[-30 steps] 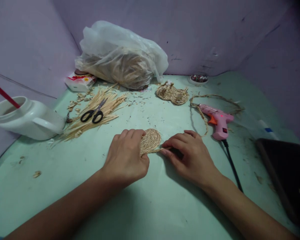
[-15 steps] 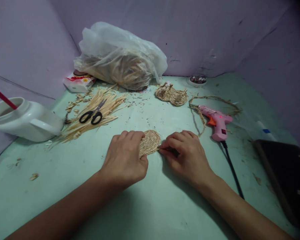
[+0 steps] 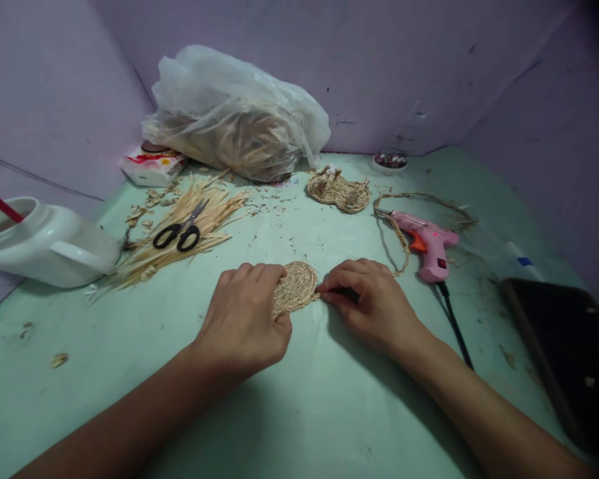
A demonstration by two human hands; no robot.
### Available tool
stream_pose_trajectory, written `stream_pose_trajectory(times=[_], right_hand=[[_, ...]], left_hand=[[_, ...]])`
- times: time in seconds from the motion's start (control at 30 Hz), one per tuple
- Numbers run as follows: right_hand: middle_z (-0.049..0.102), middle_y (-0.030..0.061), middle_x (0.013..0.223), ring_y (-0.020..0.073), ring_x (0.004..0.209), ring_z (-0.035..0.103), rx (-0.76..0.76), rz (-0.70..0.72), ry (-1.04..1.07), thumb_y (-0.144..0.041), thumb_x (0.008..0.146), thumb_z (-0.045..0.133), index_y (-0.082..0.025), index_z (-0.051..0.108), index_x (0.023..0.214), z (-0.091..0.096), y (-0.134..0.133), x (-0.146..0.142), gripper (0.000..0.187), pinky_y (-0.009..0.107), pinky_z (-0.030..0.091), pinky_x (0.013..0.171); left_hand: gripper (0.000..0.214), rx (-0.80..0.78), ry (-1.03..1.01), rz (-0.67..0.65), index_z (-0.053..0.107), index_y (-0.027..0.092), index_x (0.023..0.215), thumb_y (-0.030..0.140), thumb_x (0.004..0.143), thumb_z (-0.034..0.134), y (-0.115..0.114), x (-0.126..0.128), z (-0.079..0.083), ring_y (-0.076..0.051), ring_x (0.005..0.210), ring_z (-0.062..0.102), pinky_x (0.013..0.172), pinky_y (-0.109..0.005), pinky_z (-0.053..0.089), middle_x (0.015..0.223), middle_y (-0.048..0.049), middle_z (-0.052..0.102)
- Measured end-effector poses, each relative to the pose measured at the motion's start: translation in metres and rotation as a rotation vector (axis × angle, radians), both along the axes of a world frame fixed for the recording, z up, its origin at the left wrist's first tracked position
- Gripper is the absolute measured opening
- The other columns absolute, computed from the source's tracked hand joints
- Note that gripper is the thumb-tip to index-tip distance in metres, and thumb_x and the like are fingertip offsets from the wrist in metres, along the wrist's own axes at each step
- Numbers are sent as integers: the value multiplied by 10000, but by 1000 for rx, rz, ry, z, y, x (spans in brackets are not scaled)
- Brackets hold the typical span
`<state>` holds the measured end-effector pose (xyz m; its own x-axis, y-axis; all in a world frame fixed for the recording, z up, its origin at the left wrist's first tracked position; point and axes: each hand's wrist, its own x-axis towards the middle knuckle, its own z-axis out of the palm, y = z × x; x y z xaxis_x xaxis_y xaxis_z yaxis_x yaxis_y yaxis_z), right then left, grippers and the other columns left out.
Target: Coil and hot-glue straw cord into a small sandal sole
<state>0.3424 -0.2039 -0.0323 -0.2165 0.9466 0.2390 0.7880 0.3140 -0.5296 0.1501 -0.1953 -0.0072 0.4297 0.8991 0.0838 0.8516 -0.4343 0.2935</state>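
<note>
A small oval mat of coiled straw braid (image 3: 296, 287) lies on the pale green table (image 3: 299, 412) in front of me. My left hand (image 3: 244, 319) is closed on its left part, fingers curled over the top and thumb beneath. My right hand (image 3: 372, 303) pinches the mat's right edge with thumb and fingertips pressed together.
Black-handled scissors (image 3: 176, 235) rest on a heap of straw strips (image 3: 180, 229). Behind are a plastic bag of straw (image 3: 234, 113), a finished woven piece (image 3: 338, 189), a pink glue gun (image 3: 428, 243) with braid looped round it, a white jug (image 3: 44, 243) and a dark tray (image 3: 569, 346).
The loose braid end sticking out at the mat's right edge is now pressed in against the coil by my right fingers. Both hands shifted slightly left.
</note>
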Motion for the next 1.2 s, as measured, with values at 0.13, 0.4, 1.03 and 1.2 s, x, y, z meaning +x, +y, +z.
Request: stream_pose_trajectory(times=[0.13, 0.4, 1.03, 1.2], right_hand=[[698, 11, 745, 192, 743, 571, 30, -27, -77, -128, 752, 657, -210, 689, 760, 0, 2, 0, 88, 365, 364, 752], [667, 40, 775, 237, 773, 514, 164, -140, -128, -136, 720, 660, -210, 679, 729, -2, -1, -9, 76, 371, 333, 706], [673, 34, 733, 201, 726, 586, 91, -130, 2, -124, 705, 609, -195, 649, 691, -2, -3, -11, 83, 333, 426, 676], [685, 57, 870, 247, 876, 600, 60, -72, -26, -193, 710, 641, -197, 655, 778, 1, -6, -10, 70, 384, 435, 776]], left_hand=[[397, -6, 1, -1, 573, 150, 1078, 197, 684, 558, 0, 0, 0, -283, 944, 557, 842, -451, 428, 993, -85, 652], [409, 4, 0, -19, 565, 162, 1090, 192, 682, 553, 1, -2, 1, -271, 941, 563, 850, -432, 431, 998, -79, 656], [402, 8, -9, 19, 555, 173, 1086, 199, 685, 570, 0, -1, -2, -268, 953, 560, 858, -422, 434, 999, -76, 655], [395, 1, -17, 11, 560, 170, 1081, 207, 688, 566, 0, -2, -2, -272, 958, 560, 858, -426, 434, 1000, -82, 655]])
